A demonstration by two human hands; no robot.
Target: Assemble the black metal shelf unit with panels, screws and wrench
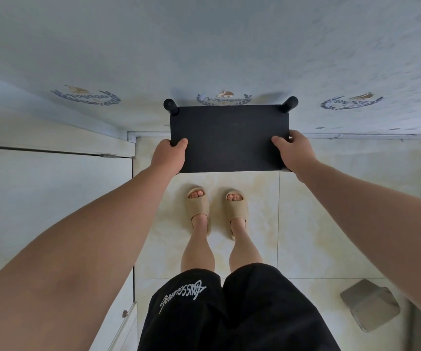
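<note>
Pale printed sheet (204, 46) across the top; beige tiled floor (318, 211) below; black metal shelf unit (229, 138) held in the air over the floor, flat panel up, two round legs (171, 106) pointing away; left hand (170, 154) grip curled round the near-left corner, thumb on top; right hand (294, 152) grip likewise at the near-right corner; beige sandals (198, 206) beneath.

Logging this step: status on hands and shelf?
Left hand, right hand both grip black shelf unit at near corners. Two legs show at far corners. Nothing in the way.
</note>
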